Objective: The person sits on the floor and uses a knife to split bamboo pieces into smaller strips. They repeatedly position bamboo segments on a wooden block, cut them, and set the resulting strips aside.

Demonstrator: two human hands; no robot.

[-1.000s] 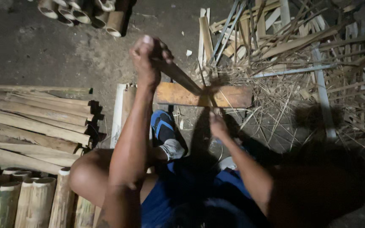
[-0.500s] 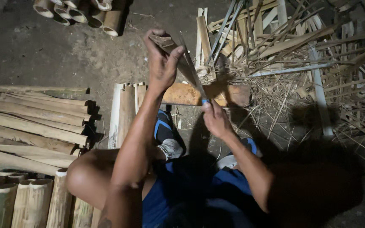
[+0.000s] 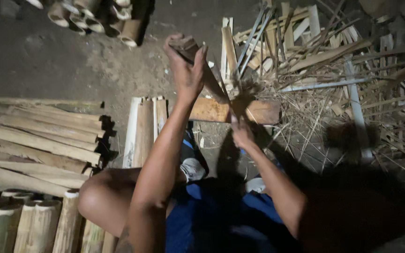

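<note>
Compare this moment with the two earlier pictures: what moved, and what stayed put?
The left hand has risen away from the wooden block, lifting the upper end of the bamboo strip it grips, so the strip now slopes more steeply. The right hand stays low at the strip's lower end by the block. Nothing was let go. The block, the split bamboo slats at left and the scrap pile lie as before.

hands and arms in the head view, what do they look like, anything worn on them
Both arms are bare from the shoulder side down, with no sleeves showing. The left hand and the right hand wear no gloves, and no watch, ring or band shows. The right forearm lies partly in shadow, so finer detail there cannot be told.
</note>
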